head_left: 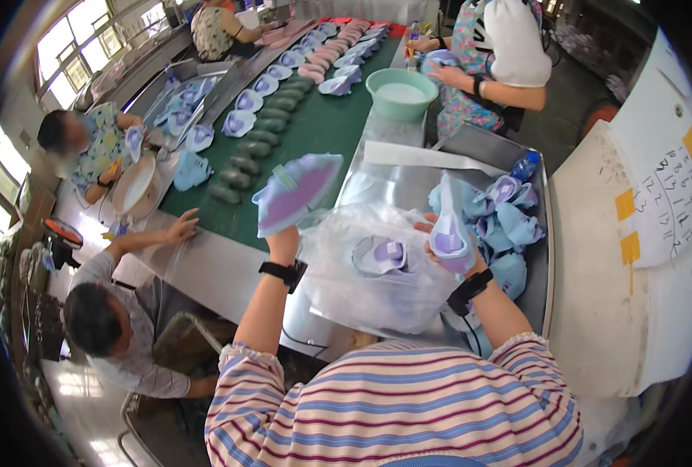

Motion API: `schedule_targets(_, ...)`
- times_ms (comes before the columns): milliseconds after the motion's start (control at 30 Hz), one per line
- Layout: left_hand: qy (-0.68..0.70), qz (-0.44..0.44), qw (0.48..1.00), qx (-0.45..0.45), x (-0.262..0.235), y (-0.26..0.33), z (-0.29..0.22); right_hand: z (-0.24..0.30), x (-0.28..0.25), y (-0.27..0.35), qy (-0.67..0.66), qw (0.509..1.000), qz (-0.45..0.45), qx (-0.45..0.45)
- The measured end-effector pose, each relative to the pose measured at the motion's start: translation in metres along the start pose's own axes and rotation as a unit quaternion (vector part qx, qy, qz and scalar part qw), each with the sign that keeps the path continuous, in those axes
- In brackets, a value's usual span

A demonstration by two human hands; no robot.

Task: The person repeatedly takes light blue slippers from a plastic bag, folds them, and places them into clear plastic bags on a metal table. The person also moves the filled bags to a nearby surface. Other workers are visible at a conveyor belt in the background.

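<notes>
Raised over the table, my left hand [283,243] grips a light blue cap [274,207] by its near edge, its purple brim facing up. On the right, my right hand [477,263] is closed round another blue-and-purple cap [449,235], whose pointed end tips upward. Between the two hands lies a clear plastic bag [332,292]. A cap with a purple brim and a small white label [380,255] sits at the bag; I cannot tell whether it is inside or on top. Beside my right hand is a pile of light blue caps [513,222] in a metal tray.
A green table surface [332,128] carries rows of caps and dark green rounded forms [260,136]. A light green basin [402,95] stands beyond the tray, near a blue-capped bottle [525,166]. Co-workers sit on both sides; one person's hand [181,227] rests at the left table edge.
</notes>
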State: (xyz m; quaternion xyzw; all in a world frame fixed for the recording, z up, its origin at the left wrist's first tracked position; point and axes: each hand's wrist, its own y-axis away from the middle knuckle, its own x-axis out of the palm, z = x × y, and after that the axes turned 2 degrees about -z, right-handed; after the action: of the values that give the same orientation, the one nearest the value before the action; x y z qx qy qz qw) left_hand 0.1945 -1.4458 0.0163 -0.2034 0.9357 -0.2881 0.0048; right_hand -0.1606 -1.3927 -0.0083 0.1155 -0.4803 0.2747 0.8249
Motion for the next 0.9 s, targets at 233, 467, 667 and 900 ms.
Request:
schedule_targets(233,0.028,0.135,0.971,0.196,-0.011,0.002,-0.054,-0.008,0.02,-0.015,-0.022,0.993,0.085,0.076)
schedule_targets(467,-0.039,0.206,0.973,0.102,0.014,0.023,-0.065,-0.006,0.065,-0.072,0.292,0.949,-0.003,0.117)
schedule_targets(667,-0.033,0.197,0.972,-0.127,-0.011,0.008,0.056,0.006,0.024,-0.07,0.177,0.965,-0.19,0.029)
schedule_targets(900,-0.361,0.055,0.926,-0.096,0.069,-0.042,0.154,-0.005,-0.004,-0.05,-0.051,0.978,-0.197,-0.039)
